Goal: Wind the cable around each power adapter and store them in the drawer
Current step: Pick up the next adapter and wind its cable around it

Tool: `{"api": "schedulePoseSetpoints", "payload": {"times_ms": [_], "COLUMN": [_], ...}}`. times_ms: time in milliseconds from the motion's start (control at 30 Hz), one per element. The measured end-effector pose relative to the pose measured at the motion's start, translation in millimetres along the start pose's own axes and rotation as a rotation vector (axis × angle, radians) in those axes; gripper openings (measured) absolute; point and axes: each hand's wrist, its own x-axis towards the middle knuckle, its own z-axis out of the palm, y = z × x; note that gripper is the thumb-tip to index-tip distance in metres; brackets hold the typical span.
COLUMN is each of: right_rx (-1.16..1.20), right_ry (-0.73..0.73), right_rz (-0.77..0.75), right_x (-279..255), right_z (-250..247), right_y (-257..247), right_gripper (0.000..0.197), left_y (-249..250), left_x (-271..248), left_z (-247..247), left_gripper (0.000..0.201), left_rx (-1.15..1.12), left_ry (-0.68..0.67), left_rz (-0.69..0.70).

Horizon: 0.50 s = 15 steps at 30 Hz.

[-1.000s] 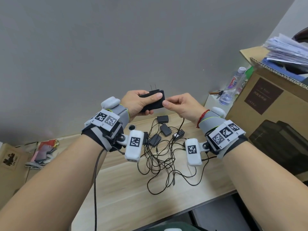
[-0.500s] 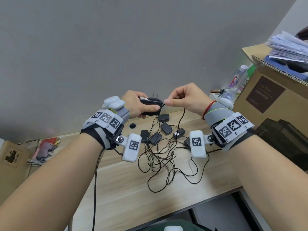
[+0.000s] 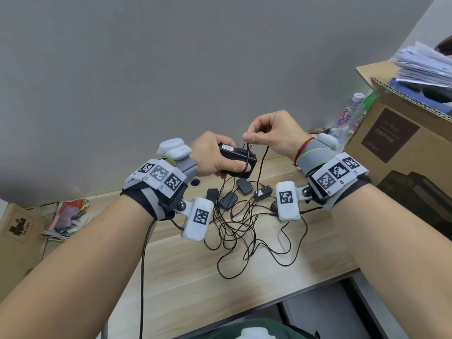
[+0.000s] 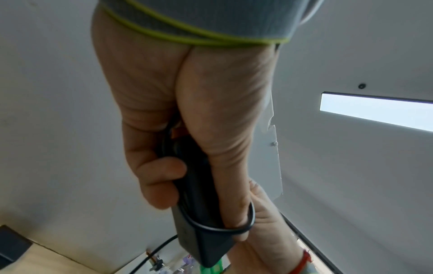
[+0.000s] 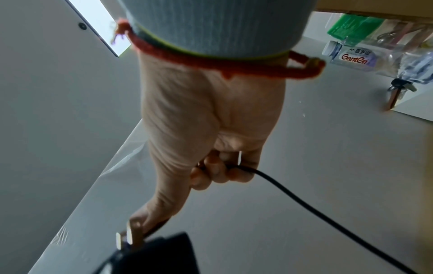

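Note:
My left hand grips a black power adapter above the desk, thumb along its front edge. In the left wrist view the adapter sits between palm and fingers, with a loop of cable around its far end. My right hand pinches the thin black cable just right of the adapter, fingers curled. The right wrist view shows the cable leaving the curled fingers, with the adapter and its prongs below. Several more black adapters lie on the wooden desk amid tangled cables. No drawer is in view.
A large cardboard box with papers on top stands at the right. A water bottle and keys sit beside it. A grey wall is behind the desk. A small box and packets are at the left.
The left hand tilted the adapter down so its prongs face the right hand. The right hand rose and carried the cable over the adapter's end, laying a loop around it.

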Motion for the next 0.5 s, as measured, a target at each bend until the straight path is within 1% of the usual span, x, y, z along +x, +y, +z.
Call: {"api": "schedulePoseSetpoints", "payload": {"times_ms": [133, 233, 300, 400, 500], "right_rx": [0.026, 0.065, 0.064, -0.013, -0.066], "right_ry": [0.053, 0.065, 0.034, -0.061, -0.14], "right_rz": [0.028, 0.062, 0.082, 0.088, 0.085], "right_x": [-5, -9, -11, -19, -24], "right_z": [11, 24, 32, 43, 48], "right_y": [12, 20, 18, 15, 12], "right_gripper": [0.02, 0.033, 0.034, 0.03, 0.028], "left_y": [3, 3, 4, 6, 0], "left_x": [0, 2, 5, 9, 13], "left_z": [0, 0, -1, -4, -10], "left_gripper": [0.021, 0.02, 0.019, 0.02, 0.023], "left_rx": [-0.121, -0.223, -0.279, -0.345, -0.352], "left_ry": [0.066, 0.146, 0.215, 0.316, 0.39], "left_rz": [0.036, 0.055, 0.063, 0.068, 0.05]}}
